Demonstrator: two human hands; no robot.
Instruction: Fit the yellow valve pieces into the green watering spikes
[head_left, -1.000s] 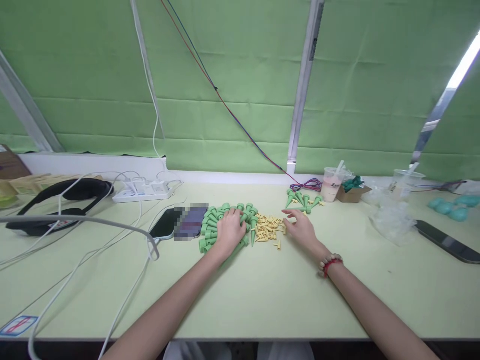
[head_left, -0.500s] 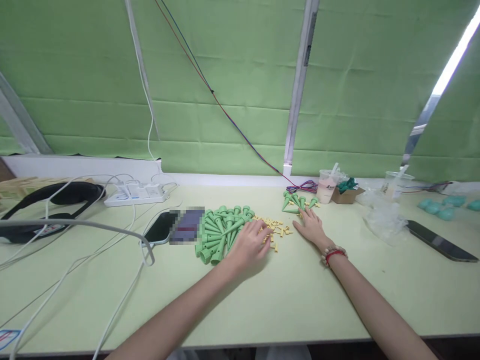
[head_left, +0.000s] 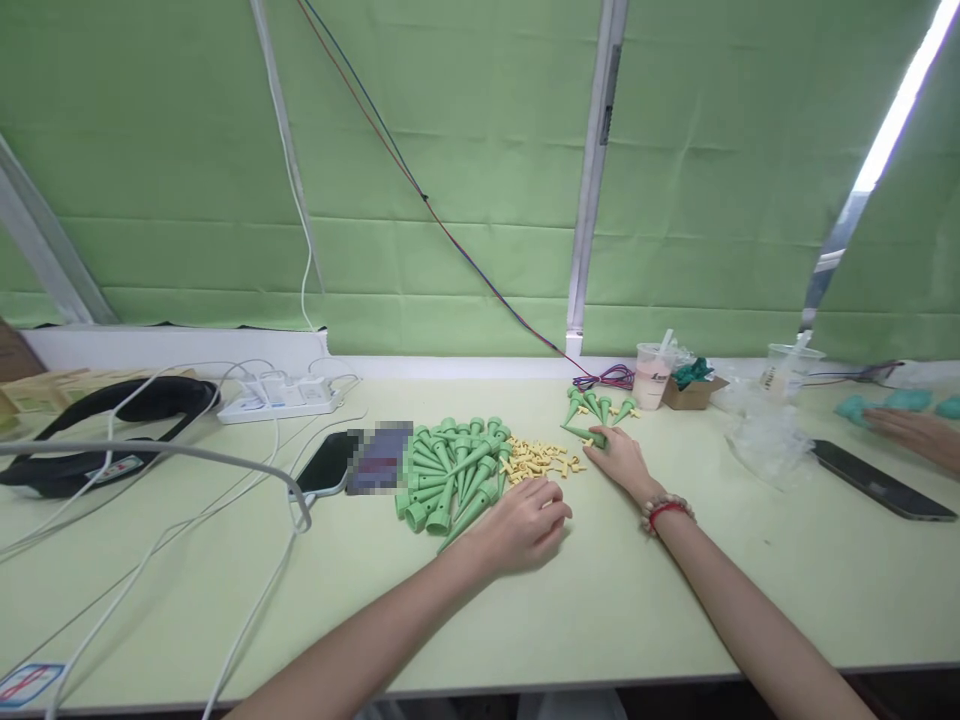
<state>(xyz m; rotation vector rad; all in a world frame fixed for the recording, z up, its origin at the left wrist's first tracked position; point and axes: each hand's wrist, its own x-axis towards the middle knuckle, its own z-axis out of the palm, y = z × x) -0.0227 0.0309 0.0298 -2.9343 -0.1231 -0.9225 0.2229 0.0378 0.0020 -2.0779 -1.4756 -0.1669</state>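
In the head view, your left hand [head_left: 529, 525] just slid off the yellow pieces [head_left: 531, 458] toward the front edge of the table [head_left: 600, 620], fingers loosely curled (can't tell if they've got anything), so that heap's uncovered now beside the green cones [head_left: 450, 470]. Your right hand [head_left: 621, 462] is still toward the back edge, fingertips at a lone green cone [head_left: 577, 433], grip unclear, and someone else's hand [head_left: 919, 430] just popped in at the right.

The heap of cones [head_left: 454, 465] lies on the table [head_left: 637, 620] between a phone [head_left: 328, 462] and the pegs [head_left: 531, 458].
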